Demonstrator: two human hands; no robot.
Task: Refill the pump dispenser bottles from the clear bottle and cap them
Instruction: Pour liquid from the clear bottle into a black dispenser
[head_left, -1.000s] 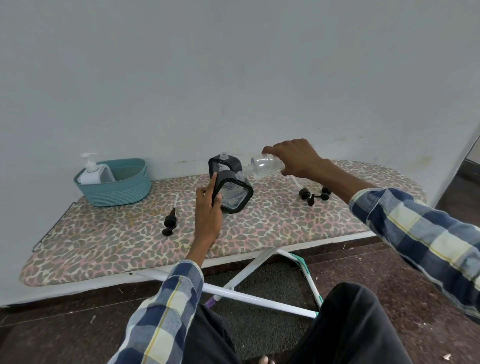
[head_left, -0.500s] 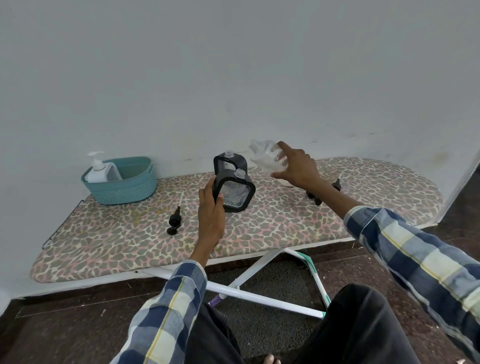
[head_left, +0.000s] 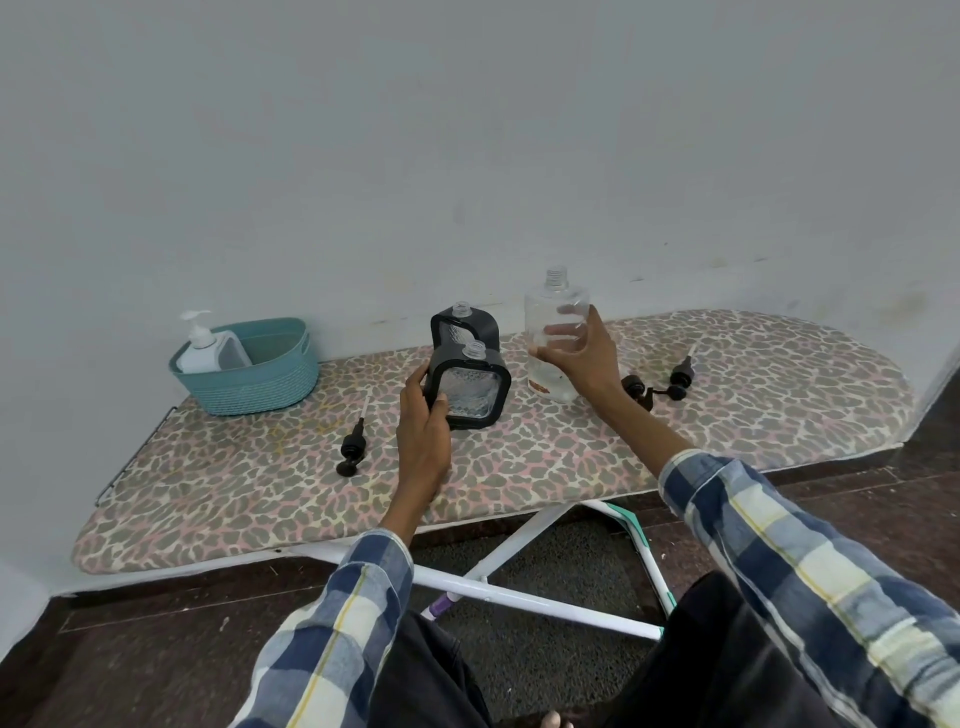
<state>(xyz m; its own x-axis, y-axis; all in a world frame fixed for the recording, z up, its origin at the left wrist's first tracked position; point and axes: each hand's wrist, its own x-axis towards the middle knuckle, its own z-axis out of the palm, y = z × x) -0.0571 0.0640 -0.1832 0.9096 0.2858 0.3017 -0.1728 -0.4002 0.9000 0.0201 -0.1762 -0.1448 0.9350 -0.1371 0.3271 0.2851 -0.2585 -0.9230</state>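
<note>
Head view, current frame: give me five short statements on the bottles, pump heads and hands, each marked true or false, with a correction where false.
1. The clear bottle stands upright on the ironing board, uncapped. True.
2. The left hand grips the nearer black-framed dispenser bottle. True.
3. Both black-framed dispenser bottles have pump heads screwed on. False: the nearer bottle and the rear bottle both show bare necks; black pump heads lie on the board to the right and another pump head to the left.
4. The teal basket holds nothing. False: a white pump bottle sits in it.
5. The right hand is wrapped round the clear bottle. True.
</note>
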